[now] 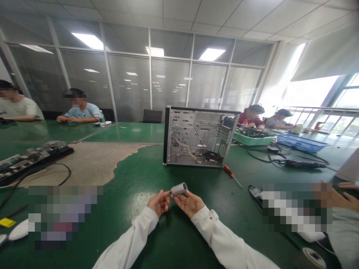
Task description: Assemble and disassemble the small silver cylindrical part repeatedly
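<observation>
Above the green table, a short grey cylinder [178,189], with a dark opening at its right end, is held between both hands. My right hand [190,202] grips it from below and the right, fingertips against its underside and open end. The fingers of my left hand [160,203] are curled, and a fingertip presses on the cylinder's left end. Beyond the hands stands an open computer case [193,138], upright, with cables and a dark part at its bottom. A screwdriver [232,175] with an orange and black handle lies by the case's lower right corner.
A green basket [254,140] and a blue basket [301,143] stand at the right, near black cables. Another person's hand [346,198] is at the right edge. A roll of tape [314,257] lies below it. Electronic parts [36,158] sit at the left; several people are seated around.
</observation>
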`<state>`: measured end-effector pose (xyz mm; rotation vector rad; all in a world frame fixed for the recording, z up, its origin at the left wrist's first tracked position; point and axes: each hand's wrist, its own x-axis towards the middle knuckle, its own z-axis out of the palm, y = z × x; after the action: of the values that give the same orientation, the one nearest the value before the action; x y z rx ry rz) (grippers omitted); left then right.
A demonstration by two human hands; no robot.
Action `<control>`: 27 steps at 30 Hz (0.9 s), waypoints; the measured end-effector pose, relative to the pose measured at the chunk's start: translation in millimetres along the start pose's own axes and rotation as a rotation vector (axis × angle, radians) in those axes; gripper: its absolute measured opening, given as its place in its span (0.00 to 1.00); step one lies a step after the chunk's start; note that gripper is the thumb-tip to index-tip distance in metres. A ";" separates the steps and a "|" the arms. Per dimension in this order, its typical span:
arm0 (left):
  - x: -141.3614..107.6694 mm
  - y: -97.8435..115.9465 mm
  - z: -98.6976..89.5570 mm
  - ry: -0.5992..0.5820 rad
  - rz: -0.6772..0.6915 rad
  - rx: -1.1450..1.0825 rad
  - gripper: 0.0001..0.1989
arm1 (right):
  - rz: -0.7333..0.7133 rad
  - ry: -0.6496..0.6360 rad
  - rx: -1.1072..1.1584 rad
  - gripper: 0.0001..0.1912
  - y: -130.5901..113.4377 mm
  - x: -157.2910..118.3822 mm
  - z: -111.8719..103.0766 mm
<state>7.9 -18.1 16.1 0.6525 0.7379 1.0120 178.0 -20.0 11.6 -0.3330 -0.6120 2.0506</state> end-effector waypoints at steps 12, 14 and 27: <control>9.0 -12.4 -5.2 -0.033 0.153 0.116 0.24 | 0.001 0.040 0.032 0.17 0.1 1.6 -3.5; 10.0 -13.8 -5.2 -0.036 0.178 0.144 0.24 | 0.001 0.049 0.038 0.16 0.2 1.8 -4.1; 18.9 -24.3 -9.5 0.114 0.237 0.181 0.20 | -0.177 0.168 -0.223 0.17 10.5 7.1 -3.1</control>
<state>19.0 -8.9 -12.7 0.8594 0.8736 1.2160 168.1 -17.6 3.4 -0.5554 -0.7411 1.7687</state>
